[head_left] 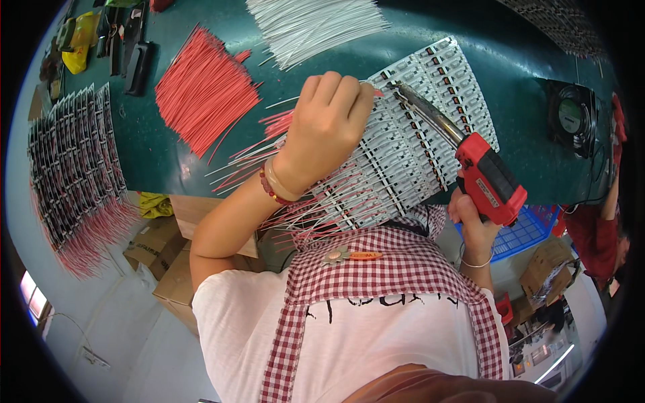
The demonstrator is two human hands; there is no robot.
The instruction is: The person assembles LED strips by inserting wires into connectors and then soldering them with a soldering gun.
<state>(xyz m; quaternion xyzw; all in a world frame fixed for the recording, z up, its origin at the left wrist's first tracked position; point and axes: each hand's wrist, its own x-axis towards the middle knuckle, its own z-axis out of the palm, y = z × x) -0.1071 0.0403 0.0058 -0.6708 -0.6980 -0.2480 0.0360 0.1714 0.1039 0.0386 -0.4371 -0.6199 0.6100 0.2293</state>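
Observation:
My left hand (327,127) is closed in a pinch on a red wire (378,93) over the panel's far left part. Bundled wire ends show beside that hand. My right hand (473,225) grips a red and black soldering gun (488,176) from below, its metal tip close to the pinched wire; whether they touch I cannot tell. Beneath both lies a white panel of small circuit boards (415,151), tilted on the table's near edge. Red and white wires (312,209) stick out from its lower left side.
A pile of red wires (201,91) and one of white wires (319,27) lie on the dark green table (171,171). Wired panels (77,158) stand at the left. A black fan (571,118) is at the right, with a blue basket (514,235) below the edge.

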